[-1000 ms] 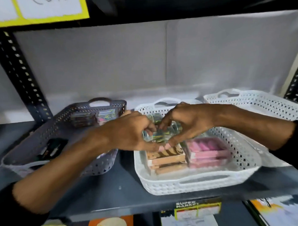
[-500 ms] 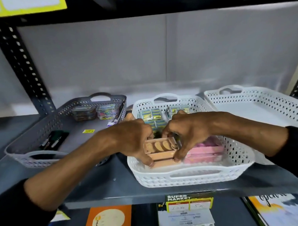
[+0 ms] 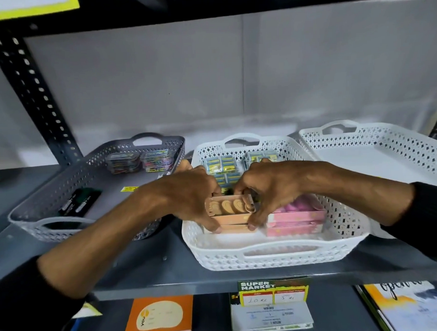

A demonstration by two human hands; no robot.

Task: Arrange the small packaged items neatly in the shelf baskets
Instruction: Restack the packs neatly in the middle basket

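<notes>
A white basket (image 3: 277, 256) sits mid-shelf. In its front left stands a stack of tan packs (image 3: 232, 210). My left hand (image 3: 191, 193) grips the stack's left end and my right hand (image 3: 265, 188) grips its right end. A stack of pink packs (image 3: 297, 218) lies right beside it. Small blue-yellow packs (image 3: 221, 165) fill the basket's back, partly hidden by my hands. The grey basket (image 3: 53, 220) to the left holds colourful packs (image 3: 140, 160) at its back and dark items (image 3: 80, 201) near its front.
A second white basket (image 3: 375, 140) stands at the right, with nothing seen inside. A perforated black upright (image 3: 34, 90) rises at the left. A price label (image 3: 274, 291) hangs on the shelf's front edge; an orange booklet (image 3: 158, 317) and cards lie on the shelf below.
A second ago both hands were handling the blue-yellow packs at the basket's middle. Those packs now lie at the back, and the hands have come forward onto the tan stack.
</notes>
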